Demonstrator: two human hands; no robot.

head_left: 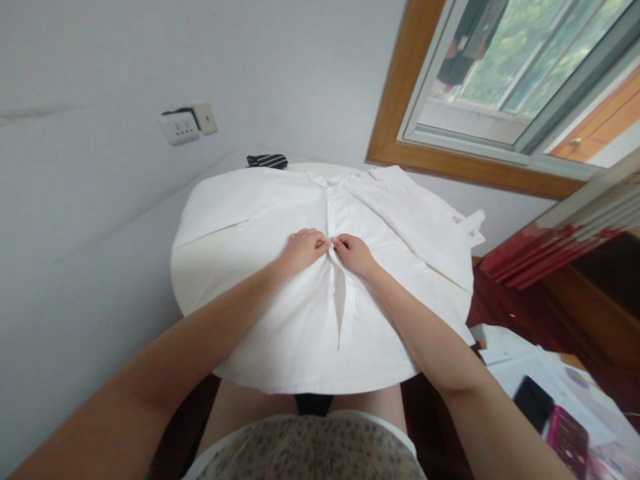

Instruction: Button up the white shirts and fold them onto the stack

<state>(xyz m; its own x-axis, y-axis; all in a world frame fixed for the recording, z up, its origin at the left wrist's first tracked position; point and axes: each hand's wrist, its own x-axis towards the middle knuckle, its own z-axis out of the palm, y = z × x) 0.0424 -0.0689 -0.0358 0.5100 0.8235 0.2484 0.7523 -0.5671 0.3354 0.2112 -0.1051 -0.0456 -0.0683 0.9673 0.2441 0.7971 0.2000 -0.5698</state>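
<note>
A white shirt [295, 327] lies spread over a pale round table [220, 250], its collar toward the wall and its hem hanging at the near edge. Along the middle runs the front placket, closed above my hands and gaping open below them. My left hand [306, 247] pinches the placket edge from the left. From the other side my right hand [353, 252] pinches the facing edge, the fingertips of both hands almost meeting. Any button between them is too small to make out. The sleeves stretch out to either side.
A black-and-white striped cloth [267, 161] lies at the table's far edge by the wall. Wall sockets [181, 127] are at the left, a wood-framed window [390, 140] at the right. Papers, a black phone [534, 403] and a pink-edged item [567, 440] lie at lower right.
</note>
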